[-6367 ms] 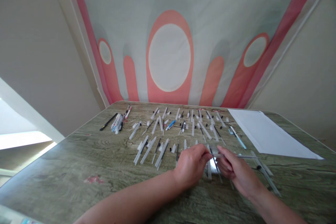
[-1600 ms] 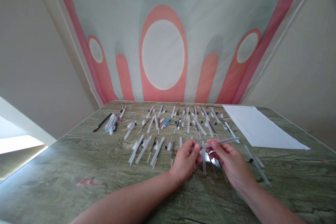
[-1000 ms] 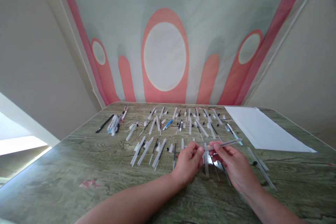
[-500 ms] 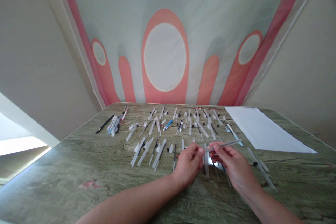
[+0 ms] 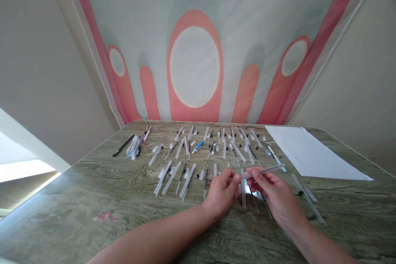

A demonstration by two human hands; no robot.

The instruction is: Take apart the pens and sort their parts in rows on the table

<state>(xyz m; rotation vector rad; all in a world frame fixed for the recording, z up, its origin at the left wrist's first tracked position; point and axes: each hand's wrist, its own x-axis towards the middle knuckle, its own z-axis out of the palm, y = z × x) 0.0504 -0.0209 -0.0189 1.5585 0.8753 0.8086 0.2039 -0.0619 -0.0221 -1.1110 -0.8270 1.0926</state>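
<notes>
Between my two hands, just above the table, is a translucent pen barrel (image 5: 272, 169), its far end pointing right and slightly up. The thumb and fingers of my left hand (image 5: 223, 192) pinch its left end. My right hand (image 5: 272, 192) grips it near the middle, thumb on top. What lies inside my left fingertips is hidden. Below the hands, another clear barrel (image 5: 243, 198) and thin dark refills lie on the wood. Pen barrels (image 5: 171, 178), refills (image 5: 181, 178) and small black caps (image 5: 198, 176) are spread in rows beyond and to the left.
A white sheet (image 5: 318, 154) lies at the back right. A bundle of pens (image 5: 134, 147) and a black pen (image 5: 123, 146) rest at the far left. A blue pen (image 5: 198, 147) lies among the parts. A loose barrel (image 5: 309, 200) is right of my right hand.
</notes>
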